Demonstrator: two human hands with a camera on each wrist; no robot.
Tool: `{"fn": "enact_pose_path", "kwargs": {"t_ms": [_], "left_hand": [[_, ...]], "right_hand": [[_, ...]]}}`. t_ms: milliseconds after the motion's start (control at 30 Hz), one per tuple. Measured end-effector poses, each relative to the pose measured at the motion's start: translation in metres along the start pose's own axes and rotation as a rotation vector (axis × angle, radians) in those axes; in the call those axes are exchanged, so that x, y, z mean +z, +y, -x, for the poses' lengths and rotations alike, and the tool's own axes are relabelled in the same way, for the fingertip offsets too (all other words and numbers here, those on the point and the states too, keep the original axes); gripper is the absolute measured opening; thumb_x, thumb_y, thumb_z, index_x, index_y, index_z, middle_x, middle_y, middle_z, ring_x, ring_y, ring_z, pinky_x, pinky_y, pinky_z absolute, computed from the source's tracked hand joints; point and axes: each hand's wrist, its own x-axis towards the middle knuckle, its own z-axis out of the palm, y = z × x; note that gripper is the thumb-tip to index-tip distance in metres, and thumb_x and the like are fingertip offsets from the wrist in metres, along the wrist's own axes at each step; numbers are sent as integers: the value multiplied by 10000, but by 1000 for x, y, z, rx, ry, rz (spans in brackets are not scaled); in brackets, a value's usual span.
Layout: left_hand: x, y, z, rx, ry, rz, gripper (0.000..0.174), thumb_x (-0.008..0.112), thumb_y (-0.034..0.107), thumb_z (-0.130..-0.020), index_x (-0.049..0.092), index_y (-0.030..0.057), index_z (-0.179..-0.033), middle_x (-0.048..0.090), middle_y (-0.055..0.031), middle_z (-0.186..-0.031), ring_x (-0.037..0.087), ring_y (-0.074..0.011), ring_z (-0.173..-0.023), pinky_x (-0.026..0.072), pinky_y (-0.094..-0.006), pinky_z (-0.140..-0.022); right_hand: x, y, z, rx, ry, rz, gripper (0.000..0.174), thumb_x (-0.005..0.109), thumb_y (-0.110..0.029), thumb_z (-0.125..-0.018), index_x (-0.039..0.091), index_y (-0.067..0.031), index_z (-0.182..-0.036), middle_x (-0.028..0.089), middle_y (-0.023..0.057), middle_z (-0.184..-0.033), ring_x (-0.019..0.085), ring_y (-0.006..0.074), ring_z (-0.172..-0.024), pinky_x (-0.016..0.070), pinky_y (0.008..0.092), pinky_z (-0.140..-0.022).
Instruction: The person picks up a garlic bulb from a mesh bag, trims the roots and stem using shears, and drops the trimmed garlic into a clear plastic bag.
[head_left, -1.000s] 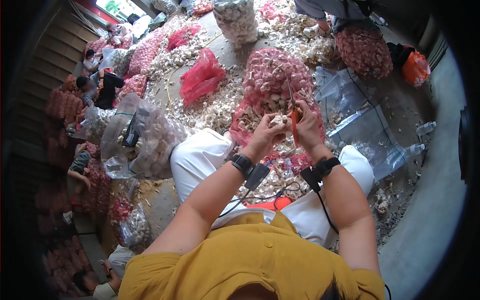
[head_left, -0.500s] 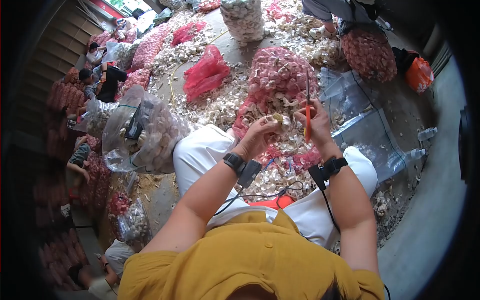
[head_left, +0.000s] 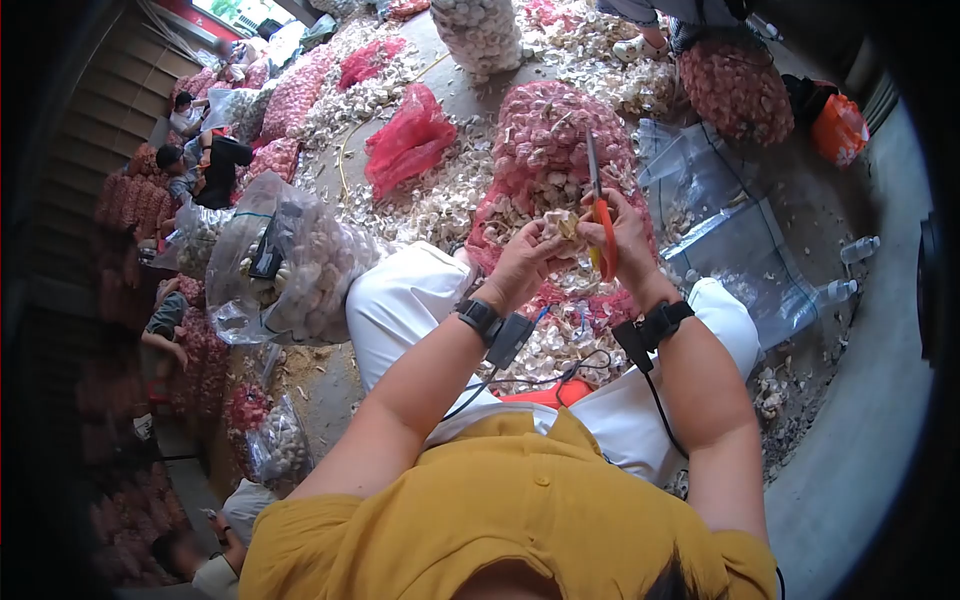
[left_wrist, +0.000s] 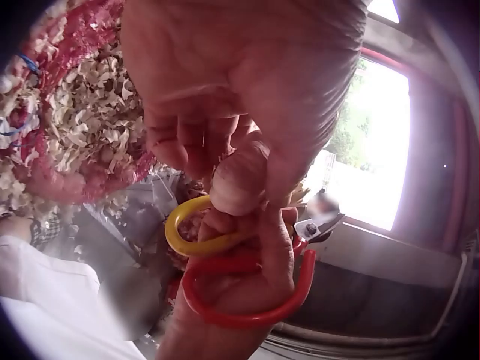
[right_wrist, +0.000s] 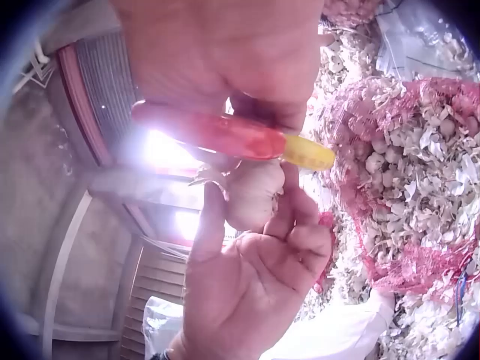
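Observation:
In the head view my left hand [head_left: 525, 265] pinches a pale garlic bulb [head_left: 563, 228] between thumb and fingers. Up close in the right wrist view, the garlic bulb [right_wrist: 253, 196] shows papery skin and a dry stem end toward the left. My right hand [head_left: 632, 250] grips red-and-yellow handled scissors [head_left: 604, 240], blades pointing up and away. Its fingers lie right at the bulb. The left wrist view shows the red loop [left_wrist: 247, 320] and yellow loop [left_wrist: 176, 225] of the scissors just below the bulb.
A pink mesh sack [head_left: 560, 130] of garlic lies open ahead, loose skins around it. Left of my knee stands a clear plastic bag [head_left: 320, 270] of bulbs. Clear plastic sheets [head_left: 740, 250] and bottles [head_left: 838, 291] lie right. Other people [head_left: 185, 165] sit at far left.
Half a second ago the hands were farther apart, with the scissors held off to the right. The right hand has come back left to the bulb, and the blades now lean left.

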Motion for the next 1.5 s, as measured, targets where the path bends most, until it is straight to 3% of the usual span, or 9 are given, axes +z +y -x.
{"fn": "enact_pose_path", "kwargs": {"t_ms": [233, 400, 633, 900, 967, 1033, 1133, 1367, 1500], "left_hand": [[-8, 1, 5, 13, -128, 122, 460, 621, 208, -878, 431, 56, -1268, 554, -91, -1195, 553, -209, -1103, 441, -351, -960], [-13, 4, 10, -21, -82, 135, 446, 592, 231, -899, 411, 79, -1277, 548, -80, -1196, 556, -199, -1094, 457, -366, -933], [-6, -3, 8, -46, -13, 38, 449, 593, 254, -901, 400, 99, -1275, 548, -50, -1164, 558, -166, -1077, 476, -354, -887], [-10, -8, 3, -60, -114, 16, 493, 650, 216, -864, 414, 79, -1275, 572, -35, -1118, 564, -118, -984, 440, -258, -719], [-10, -7, 4, -74, -138, 37, 490, 661, 214, -856, 432, 75, -1266, 578, -33, -1106, 564, -116, -972, 428, -250, -697], [-12, -7, 5, -28, -91, 23, 555, 667, 257, -848, 411, 68, -1302, 555, -58, -1191, 542, -160, -1098, 440, -300, -899], [-11, 1, 6, -11, -74, -8, 546, 683, 245, -833, 431, 66, -1283, 549, -73, -1213, 530, -183, -1138, 433, -308, -931], [-4, 5, 10, -7, -146, 149, 476, 631, 282, -866, 456, 73, -1256, 566, -77, -1184, 559, -178, -1077, 438, -331, -941], [-9, 6, 9, -51, -109, 147, 428, 576, 267, -904, 452, 80, -1269, 589, -52, -1135, 590, -159, -1022, 495, -322, -841]], "right_hand": [[-29, 18, -18, 25, 417, -47, 296, 635, 2, -747, 536, -36, -1023, 549, -6, -791, 523, 82, -656, 441, 217, -607], [-16, 1, -6, -74, 178, 245, 404, 736, -119, -765, 527, -60, -1105, 657, 54, -914, 603, 92, -815, 480, 230, -694], [6, 3, 7, -93, -126, 246, 424, 764, -96, -740, 547, -69, -1103, 648, 23, -814, 573, 62, -727, 479, 222, -643], [2, -3, 7, -56, -82, 336, 411, 727, -75, -694, 559, -46, -1067, 634, 28, -781, 563, 69, -703, 473, 233, -638], [-4, -3, 0, -107, 166, 404, 391, 690, -65, -692, 557, -42, -1058, 633, 36, -787, 580, 95, -708, 478, 246, -643], [-21, 14, -11, -140, 261, 372, 382, 697, -61, -697, 557, -42, -1052, 640, 49, -799, 600, 120, -719, 485, 262, -647], [-30, 25, -14, -118, 466, 432, 371, 687, -18, -718, 553, -46, -1062, 632, 52, -843, 601, 128, -725, 489, 263, -666], [-38, 27, -16, -165, 560, 177, 366, 642, 38, -743, 544, -73, -1078, 617, 25, -865, 587, 105, -748, 479, 234, -650], [-23, 3, -3, -158, 308, 168, 384, 664, 27, -756, 540, -89, -1100, 613, 17, -847, 569, 87, -753, 466, 221, -633]]}}
